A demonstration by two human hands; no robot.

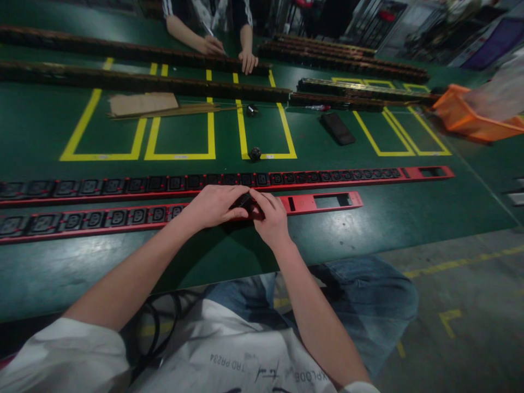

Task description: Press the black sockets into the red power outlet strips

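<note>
Two long red power strips lie side by side on the green table (311, 240). The nearer power strip (301, 204) carries black outlet sockets (123, 216) along its left part and a rectangular cutout near its right end. My left hand (216, 204) and my right hand (270, 218) meet over this strip with fingers curled together. Between them a small black socket (244, 202) shows in part, gripped by both hands at the strip. The fingers hide most of it. Just beyond, the farther power strip (426, 172) holds a long row of black sockets.
Loose black parts (255, 154) sit past the strips, near a dark phone-like slab (338, 129). Cardboard (143, 103) and long dark strips (164, 84) lie farther back. An orange bin (462, 117) stands at right. Across the table, another person's hands (248, 60) rest near a dark strip, one holding a pen.
</note>
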